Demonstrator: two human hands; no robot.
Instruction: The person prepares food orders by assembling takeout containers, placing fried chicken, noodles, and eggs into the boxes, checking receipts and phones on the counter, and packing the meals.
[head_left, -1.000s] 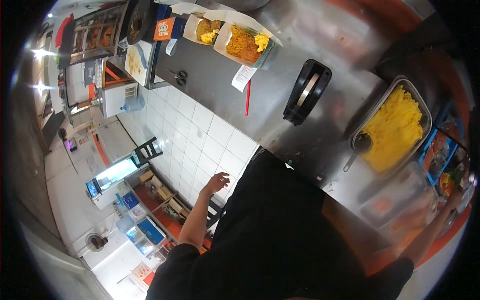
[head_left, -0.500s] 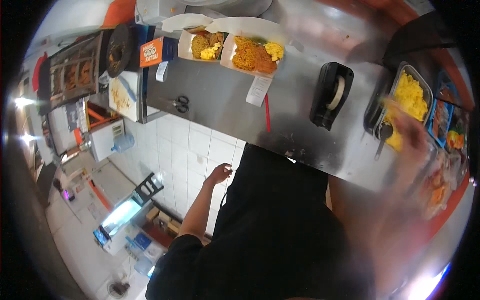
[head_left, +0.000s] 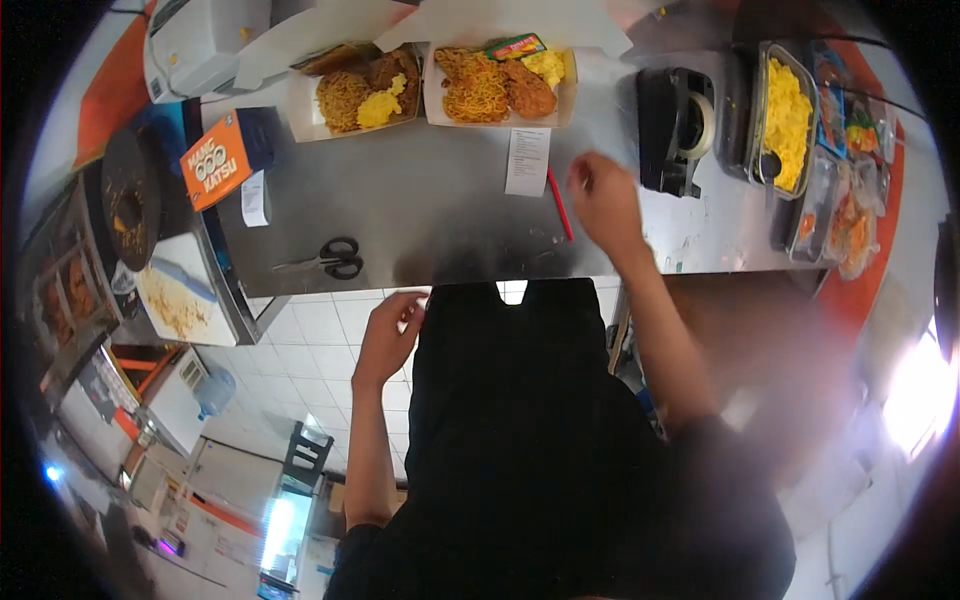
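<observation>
My right hand (head_left: pixel 607 205) is over the steel counter, fingers curled in and nothing visible in them. Closest to it are a thin red stick (head_left: pixel 559 205) and a black tape dispenser (head_left: pixel 668 130). Below the counter's front edge hangs my left hand (head_left: pixel 388 335), empty, its fingers loosely bent and apart. At the back are two open food boxes: the left box (head_left: pixel 312 132) holds noodles, scrambled egg and a browned piece. In the right box (head_left: pixel 505 120) are noodles, fried pieces, egg and a small green-and-red sachet. A printed slip (head_left: pixel 527 162) lies in front of it.
Scissors (head_left: pixel 325 260) lie near the counter's front left. An orange-and-blue carton (head_left: pixel 215 160) with a paper slip stands behind them. At right, a tray of scrambled egg (head_left: pixel 785 120) has a dark spoon (head_left: pixel 769 168) in it, beside bagged food (head_left: pixel 855 230). A cutting board (head_left: pixel 185 300) sits far left.
My right hand has come left from the egg tray to beside the red stick. My left hand remains below the counter edge. The whole view has turned and shifted.
</observation>
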